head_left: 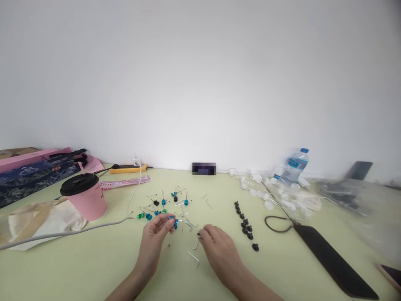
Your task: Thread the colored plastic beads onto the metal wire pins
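My left hand (158, 228) is closed, with thumb and fingers pinching a small shiny blue plastic piece (175, 224). My right hand (218, 246) is closed too, its fingertips together at the upper end of a thin bent metal rod (196, 246); a small dark spot shows at the fingertips, too small to name. Another bent rod (193, 256) lies on the table just below. Beyond my left hand are several blue pieces (186, 202) fitted with bent wires, a green one (140, 215) and black ones (156, 202). More loose rods (188, 223) lie between my hands.
Black knob-like pieces (244, 225) form a slanting row at right. Behind them are white plastic parts (268, 205), a water bottle (294, 167) and a black strapped case (335, 259). At left stand a pink cup (90, 205), a grey cable (103, 225) and a yellow power strip (125, 168).
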The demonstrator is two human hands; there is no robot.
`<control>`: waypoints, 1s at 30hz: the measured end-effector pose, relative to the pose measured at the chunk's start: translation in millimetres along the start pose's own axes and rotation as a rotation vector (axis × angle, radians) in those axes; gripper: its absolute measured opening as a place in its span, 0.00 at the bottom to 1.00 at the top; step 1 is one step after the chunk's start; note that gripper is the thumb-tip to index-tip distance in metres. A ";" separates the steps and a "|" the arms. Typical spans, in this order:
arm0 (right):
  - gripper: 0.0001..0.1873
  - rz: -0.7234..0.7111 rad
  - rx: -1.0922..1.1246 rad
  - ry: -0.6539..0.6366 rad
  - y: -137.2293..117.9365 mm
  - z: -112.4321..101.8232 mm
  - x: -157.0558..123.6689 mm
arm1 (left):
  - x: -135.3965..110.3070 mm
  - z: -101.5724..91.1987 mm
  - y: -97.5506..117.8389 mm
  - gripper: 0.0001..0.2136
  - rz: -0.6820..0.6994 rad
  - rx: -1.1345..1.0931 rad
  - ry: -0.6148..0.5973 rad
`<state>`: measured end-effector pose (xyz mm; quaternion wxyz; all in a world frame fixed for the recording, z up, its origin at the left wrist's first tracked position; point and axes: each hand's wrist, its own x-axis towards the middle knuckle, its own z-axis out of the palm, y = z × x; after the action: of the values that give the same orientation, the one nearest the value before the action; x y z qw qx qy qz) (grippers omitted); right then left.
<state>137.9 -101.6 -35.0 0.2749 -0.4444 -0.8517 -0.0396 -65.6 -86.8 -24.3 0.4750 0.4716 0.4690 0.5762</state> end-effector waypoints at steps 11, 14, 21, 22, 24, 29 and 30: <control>0.11 0.760 0.370 0.021 98.9 -51.2 -107.4 | -7.2 -68.7 -20.0 0.09 0.095 0.701 -0.146; 0.12 0.711 0.299 0.080 121.8 -51.3 -108.6 | -8.5 -73.2 -22.7 0.08 0.071 0.763 -0.152; 0.16 0.682 0.277 0.043 134.4 -40.8 -88.6 | 3.4 -76.7 -24.9 0.06 0.077 0.869 -0.120; 0.17 0.689 0.252 0.071 132.6 -41.3 -87.4 | 6.1 -77.0 -25.3 0.06 0.085 0.878 -0.115; 0.18 0.684 0.168 0.136 125.3 -43.1 -85.2 | 10.1 -77.1 -25.3 0.07 0.106 0.899 -0.099; 0.14 0.336 0.097 0.154 77.2 -40.6 -70.5 | 3.6 -69.1 -24.5 0.07 0.195 1.103 0.003; 0.14 0.241 0.117 0.117 63.0 -38.7 -64.9 | 0.8 -64.7 -25.3 0.09 0.214 1.175 -0.005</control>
<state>233.1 -123.4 -46.1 0.3522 -0.5236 -0.7756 0.0178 -127.0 -89.3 -56.8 0.0750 0.7014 0.6578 0.2638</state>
